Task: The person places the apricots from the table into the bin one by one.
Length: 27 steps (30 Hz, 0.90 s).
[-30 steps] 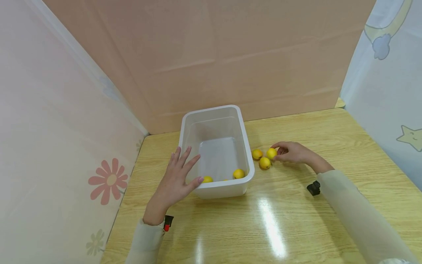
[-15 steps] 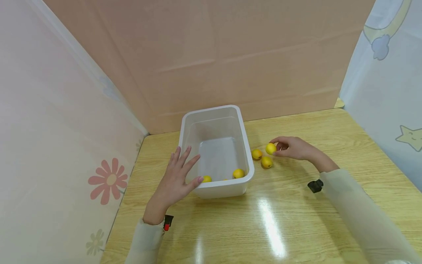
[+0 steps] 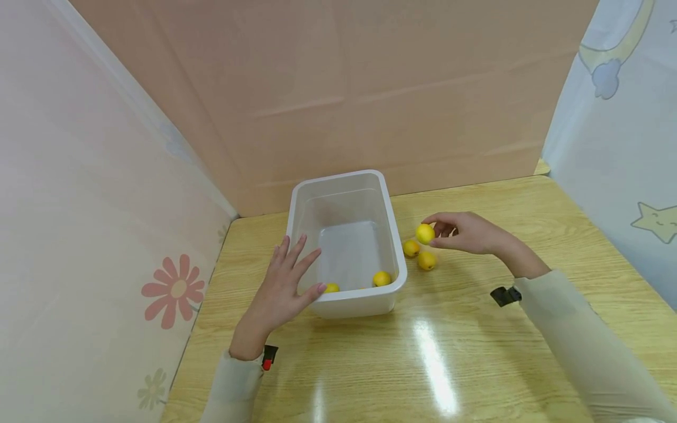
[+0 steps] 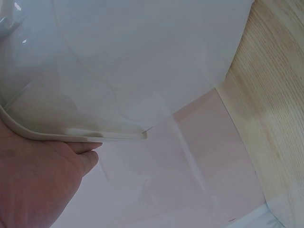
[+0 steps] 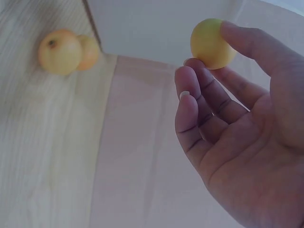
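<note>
My right hand (image 3: 468,234) pinches a small round yellow fruit (image 3: 425,234) between thumb and fingertips, above the table to the right of the white plastic bin (image 3: 394,235). The right wrist view shows a greenish tint on the top of this held fruit (image 5: 209,45). Below it, two more yellow fruits (image 3: 426,261) (image 3: 411,248) lie close together beside the bin. My left hand (image 3: 280,291) rests with spread fingers on the bin's near left rim. Inside the bin, yellow fruits (image 3: 382,278) (image 3: 331,288) sit along the near wall, partly hidden by the rim.
The bin stands on a wood-grain table (image 3: 476,352) near the pinkish-brown back panel (image 3: 370,88). Pale printed panels (image 3: 79,205) flank the table on both sides. A black wrist strap piece (image 3: 506,296) hangs by the right sleeve.
My right hand has lifted one fruit from the group of three and moved it slightly left, toward the bin. A remaining fruit shifted slightly. The left hand stays in place.
</note>
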Each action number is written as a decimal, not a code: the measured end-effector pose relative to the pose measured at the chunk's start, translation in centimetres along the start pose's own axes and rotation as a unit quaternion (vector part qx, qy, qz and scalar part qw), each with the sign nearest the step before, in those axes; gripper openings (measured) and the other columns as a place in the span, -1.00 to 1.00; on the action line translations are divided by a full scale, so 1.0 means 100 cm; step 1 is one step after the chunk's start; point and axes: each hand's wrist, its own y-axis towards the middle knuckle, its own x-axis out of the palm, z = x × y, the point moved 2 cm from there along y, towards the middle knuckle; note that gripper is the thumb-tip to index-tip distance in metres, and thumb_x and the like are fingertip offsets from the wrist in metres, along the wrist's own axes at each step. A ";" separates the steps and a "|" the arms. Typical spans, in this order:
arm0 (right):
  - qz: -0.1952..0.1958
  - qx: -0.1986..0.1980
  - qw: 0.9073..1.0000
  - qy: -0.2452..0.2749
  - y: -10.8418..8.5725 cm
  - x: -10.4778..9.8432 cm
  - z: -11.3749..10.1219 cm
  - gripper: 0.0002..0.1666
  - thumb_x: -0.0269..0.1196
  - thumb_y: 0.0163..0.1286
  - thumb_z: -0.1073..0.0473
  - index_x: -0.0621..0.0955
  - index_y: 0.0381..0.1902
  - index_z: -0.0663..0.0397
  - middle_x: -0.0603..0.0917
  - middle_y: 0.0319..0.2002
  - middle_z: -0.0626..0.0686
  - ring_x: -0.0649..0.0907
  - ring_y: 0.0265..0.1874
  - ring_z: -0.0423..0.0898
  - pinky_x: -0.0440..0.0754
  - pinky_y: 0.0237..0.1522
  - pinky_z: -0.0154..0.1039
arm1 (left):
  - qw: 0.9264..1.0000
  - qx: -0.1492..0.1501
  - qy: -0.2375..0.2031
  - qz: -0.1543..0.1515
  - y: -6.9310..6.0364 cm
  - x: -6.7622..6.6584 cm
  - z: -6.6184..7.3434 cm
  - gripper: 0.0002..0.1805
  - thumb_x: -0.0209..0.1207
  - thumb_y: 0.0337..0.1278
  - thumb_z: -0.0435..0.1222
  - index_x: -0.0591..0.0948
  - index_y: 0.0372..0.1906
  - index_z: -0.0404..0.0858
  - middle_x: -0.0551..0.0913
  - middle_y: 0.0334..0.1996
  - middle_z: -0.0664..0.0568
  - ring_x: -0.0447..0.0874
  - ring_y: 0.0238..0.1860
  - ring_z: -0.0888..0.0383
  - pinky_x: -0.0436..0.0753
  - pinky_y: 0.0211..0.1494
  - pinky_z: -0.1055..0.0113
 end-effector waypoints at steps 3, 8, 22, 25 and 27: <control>0.001 -0.009 1.000 -0.001 0.000 -0.004 -0.012 -0.49 0.36 0.40 0.08 0.58 0.26 0.10 0.68 -0.20 -0.08 0.62 -0.20 -0.14 0.63 -0.10 -0.19 | 1.000 0.000 0.000 -0.001 0.000 0.000 0.000 -0.24 0.05 0.37 0.22 0.35 0.53 -0.07 -0.02 0.64 -0.09 -0.32 0.62 -0.29 -0.17 0.56 -0.31; 0.005 -0.032 0.999 -0.010 0.002 -0.011 -0.035 -0.51 0.36 0.40 0.10 0.59 0.25 0.07 0.68 -0.21 -0.10 0.63 -0.22 -0.15 0.64 -0.11 -0.18 | 1.000 0.000 0.002 -0.003 0.000 0.000 0.000 -0.23 0.04 0.37 0.23 0.34 0.54 -0.07 -0.03 0.64 -0.08 -0.32 0.62 -0.29 -0.18 0.56 -0.29; -0.004 -0.057 0.998 -0.007 0.014 -0.019 -0.081 -0.51 0.35 0.41 0.06 0.60 0.25 0.02 0.67 -0.21 -0.14 0.62 -0.22 -0.18 0.62 -0.11 -0.17 | 1.000 0.009 0.003 0.008 0.000 0.000 0.000 -0.20 -0.04 0.38 0.31 0.36 0.52 -0.08 0.01 0.63 -0.12 -0.28 0.61 -0.31 -0.15 0.56 -0.31; -0.005 -0.059 0.998 -0.002 0.018 -0.017 -0.086 -0.51 0.37 0.40 0.07 0.60 0.26 -0.02 0.68 -0.22 -0.14 0.62 -0.22 -0.17 0.62 -0.11 -0.18 | 1.000 0.009 0.004 0.009 0.000 -0.001 0.001 -0.20 -0.02 0.38 0.29 0.36 0.52 -0.08 0.00 0.63 -0.11 -0.29 0.61 -0.32 -0.16 0.56 -0.31; -0.006 -0.064 0.998 0.003 0.021 -0.016 -0.090 -0.51 0.37 0.39 0.06 0.61 0.24 -0.03 0.68 -0.24 -0.14 0.62 -0.22 -0.17 0.62 -0.11 -0.18 | 1.000 0.011 0.005 0.011 0.000 -0.002 0.001 -0.21 0.00 0.38 0.28 0.36 0.52 -0.08 0.00 0.63 -0.12 -0.28 0.61 -0.33 -0.15 0.55 -0.31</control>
